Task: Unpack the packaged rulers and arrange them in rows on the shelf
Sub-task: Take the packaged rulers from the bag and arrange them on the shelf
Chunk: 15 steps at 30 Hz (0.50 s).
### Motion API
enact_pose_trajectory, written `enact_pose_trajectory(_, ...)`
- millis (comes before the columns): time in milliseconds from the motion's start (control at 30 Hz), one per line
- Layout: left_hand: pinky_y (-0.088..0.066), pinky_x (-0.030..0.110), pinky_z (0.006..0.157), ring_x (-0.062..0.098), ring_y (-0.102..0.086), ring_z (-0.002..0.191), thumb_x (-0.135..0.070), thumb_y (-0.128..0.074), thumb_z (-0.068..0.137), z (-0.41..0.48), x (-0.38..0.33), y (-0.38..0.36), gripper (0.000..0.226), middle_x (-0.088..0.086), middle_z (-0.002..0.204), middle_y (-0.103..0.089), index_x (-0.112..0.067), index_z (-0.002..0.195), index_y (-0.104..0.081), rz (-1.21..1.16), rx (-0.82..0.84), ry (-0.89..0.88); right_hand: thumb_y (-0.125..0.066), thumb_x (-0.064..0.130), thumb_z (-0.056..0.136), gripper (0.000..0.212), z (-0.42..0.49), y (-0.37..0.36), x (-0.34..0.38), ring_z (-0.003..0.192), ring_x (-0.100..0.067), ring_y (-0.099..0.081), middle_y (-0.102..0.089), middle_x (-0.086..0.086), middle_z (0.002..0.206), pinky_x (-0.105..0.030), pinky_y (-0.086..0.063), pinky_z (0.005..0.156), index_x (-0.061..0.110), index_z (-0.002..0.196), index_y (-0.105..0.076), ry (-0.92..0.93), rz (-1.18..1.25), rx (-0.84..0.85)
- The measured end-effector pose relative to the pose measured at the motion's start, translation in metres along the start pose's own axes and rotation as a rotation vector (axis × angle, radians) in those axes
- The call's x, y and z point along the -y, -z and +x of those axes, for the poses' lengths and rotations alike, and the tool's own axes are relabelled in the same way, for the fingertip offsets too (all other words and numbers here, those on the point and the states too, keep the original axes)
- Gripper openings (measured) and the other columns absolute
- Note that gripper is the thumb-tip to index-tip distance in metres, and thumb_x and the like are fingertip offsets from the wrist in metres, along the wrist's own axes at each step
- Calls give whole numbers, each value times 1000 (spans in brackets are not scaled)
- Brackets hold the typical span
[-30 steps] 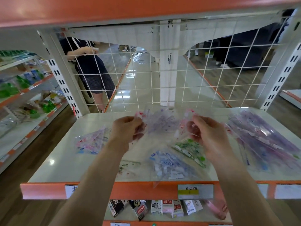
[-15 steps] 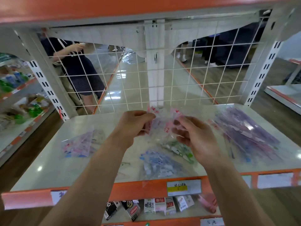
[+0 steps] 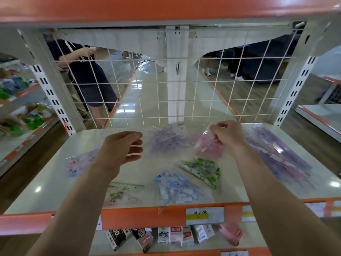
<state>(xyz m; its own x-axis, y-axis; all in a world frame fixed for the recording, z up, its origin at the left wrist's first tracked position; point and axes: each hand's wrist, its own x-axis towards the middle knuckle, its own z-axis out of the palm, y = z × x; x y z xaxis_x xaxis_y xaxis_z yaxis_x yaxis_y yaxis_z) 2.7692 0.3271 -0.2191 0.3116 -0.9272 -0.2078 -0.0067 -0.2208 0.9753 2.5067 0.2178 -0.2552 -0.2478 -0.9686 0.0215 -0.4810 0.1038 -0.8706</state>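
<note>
Right hand (image 3: 228,135) pinches the top edge of the pink ruler packet (image 3: 208,145), holding it just behind the green packet (image 3: 201,170) on the shelf (image 3: 46,182). Left hand (image 3: 123,150) hovers well left of the green packet, fingers loosely spread, gripping nothing. Behind the green packet and to its left lies a purple packet (image 3: 169,139); a blue packet (image 3: 180,189) sits just in front-left of it. Right of the green packet, a big purple pile (image 3: 276,154). Far left, a pink-and-blue packet (image 3: 81,161).
</note>
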Motion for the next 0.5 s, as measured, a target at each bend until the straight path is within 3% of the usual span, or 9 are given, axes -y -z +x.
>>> enact_pose_trajectory(100, -54, 35, 75, 22, -63, 78, -15, -58, 93, 2, 0, 28, 14, 10, 90, -66, -7, 100, -68, 25, -97, -8, -56, 28, 81, 29, -6, 5, 6, 57, -25, -51, -51, -8, 58, -29, -36, 55, 8, 60, -53, 113, -383, -11)
enact_pose_trajectory(200, -54, 35, 75, 23, -63, 79, -15, -58, 93, 8, 4, 70, 16, 10, 90, -67, -6, 102, -67, 57, -238, -5, -57, 30, 85, 22, -25, -5, 27, 77, -28, -61, -62, -6, 76, -32, -41, 64, 12, 76, -65, 217, -418, 26)
enact_pose_trajectory(267, -53, 38, 80, 23, -62, 84, -14, -58, 93, 13, 9, 93, 18, 8, 90, -66, -6, 105, -67, 189, -335, -10, -60, 30, 87, 18, -50, -29, 50, 86, -26, -63, -66, -2, 90, -32, -47, 75, 16, 95, -68, 272, -317, 179)
enact_pose_trajectory(367, -45, 29, 74, 18, -56, 83, -13, -57, 92, 19, 16, 120, 22, 8, 97, -64, -6, 110, -68, 446, -354, -65, -67, 34, 84, 31, -108, -71, 86, 97, -16, -60, -64, 1, 111, -33, -49, 84, 21, 112, -63, 410, -291, 588)
enact_pose_trajectory(433, -43, 28, 74, 17, -56, 86, -17, -58, 92, 28, 21, 132, 28, 7, 107, -63, -8, 118, -65, 572, -306, -77, -67, 51, 79, 58, -143, -92, 100, 114, -14, -52, -51, 5, 131, -32, -45, 93, 30, 131, -49, 441, -510, 827)
enact_pose_trajectory(500, -47, 31, 86, 21, -59, 97, -24, -60, 91, 39, 26, 144, 38, 9, 124, -60, -13, 128, -59, 707, -262, -93, -63, 62, 78, 75, -164, -108, 103, 128, -19, -39, -37, 3, 142, -36, -38, 101, 32, 142, -35, 514, -826, 900)
